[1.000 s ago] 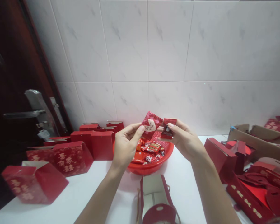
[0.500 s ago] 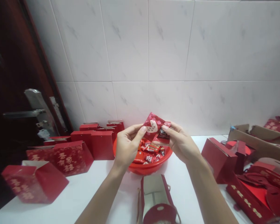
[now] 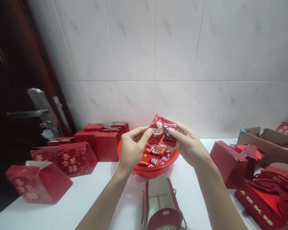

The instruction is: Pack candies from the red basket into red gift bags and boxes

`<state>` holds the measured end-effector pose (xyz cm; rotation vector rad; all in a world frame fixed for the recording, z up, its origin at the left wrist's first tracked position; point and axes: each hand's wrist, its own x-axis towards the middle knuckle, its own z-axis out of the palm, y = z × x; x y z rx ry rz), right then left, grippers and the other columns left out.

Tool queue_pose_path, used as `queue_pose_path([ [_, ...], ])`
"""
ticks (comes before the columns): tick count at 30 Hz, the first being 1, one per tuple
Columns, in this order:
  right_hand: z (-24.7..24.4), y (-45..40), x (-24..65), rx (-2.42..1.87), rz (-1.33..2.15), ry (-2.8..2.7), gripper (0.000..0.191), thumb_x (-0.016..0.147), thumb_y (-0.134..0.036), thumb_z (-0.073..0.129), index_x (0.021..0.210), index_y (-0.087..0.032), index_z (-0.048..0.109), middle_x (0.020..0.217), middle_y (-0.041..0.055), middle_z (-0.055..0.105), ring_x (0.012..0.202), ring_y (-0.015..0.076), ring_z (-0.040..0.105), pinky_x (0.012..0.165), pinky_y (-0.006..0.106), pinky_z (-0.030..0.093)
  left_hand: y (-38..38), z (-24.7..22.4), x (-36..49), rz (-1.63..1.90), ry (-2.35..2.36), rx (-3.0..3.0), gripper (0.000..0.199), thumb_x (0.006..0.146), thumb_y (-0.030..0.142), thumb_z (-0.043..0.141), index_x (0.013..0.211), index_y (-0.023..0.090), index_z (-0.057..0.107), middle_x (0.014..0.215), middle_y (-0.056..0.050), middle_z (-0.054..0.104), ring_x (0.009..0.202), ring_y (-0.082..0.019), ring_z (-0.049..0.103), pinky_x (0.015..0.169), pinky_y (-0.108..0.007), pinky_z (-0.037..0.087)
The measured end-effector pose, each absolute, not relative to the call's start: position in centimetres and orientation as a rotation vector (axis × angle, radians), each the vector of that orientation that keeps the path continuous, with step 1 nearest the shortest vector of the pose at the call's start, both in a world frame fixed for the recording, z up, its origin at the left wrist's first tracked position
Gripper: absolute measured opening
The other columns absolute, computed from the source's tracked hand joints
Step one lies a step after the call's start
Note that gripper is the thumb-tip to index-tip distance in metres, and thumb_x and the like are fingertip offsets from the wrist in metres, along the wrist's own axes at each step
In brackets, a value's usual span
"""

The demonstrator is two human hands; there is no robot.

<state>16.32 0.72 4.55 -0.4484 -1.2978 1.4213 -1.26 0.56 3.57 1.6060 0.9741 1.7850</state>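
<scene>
Over a red plastic basket (image 3: 153,172) of wrapped candies (image 3: 156,159), both hands hold small red packets. My left hand (image 3: 134,147) is closed, its thumb and fingers pinching the left edge of a red candy packet (image 3: 157,126) with a pale printed patch. In my right hand (image 3: 189,142) is a smaller dark-and-red wrapped candy (image 3: 170,132), pressed under the thumb and overlapping the first packet. Below the basket an open red gift box (image 3: 158,198) with a pale inside and cord handles lies nearest me.
Several folded red gift boxes (image 3: 74,159) stand on the white table (image 3: 98,198) at left, beside a dark door with a metal handle (image 3: 26,114). At right are more red boxes (image 3: 228,164) and a cardboard carton (image 3: 249,137). A tiled wall (image 3: 134,57) rises behind.
The smaller candy has turned and its wrapper now shows more fully in front of the larger packet. The view has shifted slightly; both hands stay above the basket.
</scene>
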Motion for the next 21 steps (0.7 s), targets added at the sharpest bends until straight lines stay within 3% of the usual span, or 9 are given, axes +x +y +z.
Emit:
queue_pose_path([
  [14,4.6,0.8,16.3,-0.460,1.351,-1.320,0.031,0.081,-0.041,0.077,0.106,-0.024,0.070,0.111,0.0072,0.075,0.097,0.0233,0.072,0.072,0.037,0.064,0.4,3.9,-0.9,1.626,0.913,1.684,0.034,0.077,0.047,0.078,0.094,0.018,0.082,0.094,-0.009,0.081,0.089,-0.026,0.076,0.082,-0.035,0.063],
  [21,4.8,1.4,17.4,-0.532,1.181,-1.264,0.030,0.080,-0.043,0.077,0.100,-0.021,0.068,0.093,0.0055,0.075,0.080,0.0204,0.073,0.065,0.034,0.062,1.2,4.0,-1.6,1.613,0.995,1.693,0.037,0.078,0.048,0.076,0.097,0.016,0.079,0.089,-0.009,0.080,0.074,-0.021,0.074,0.071,-0.030,0.062],
])
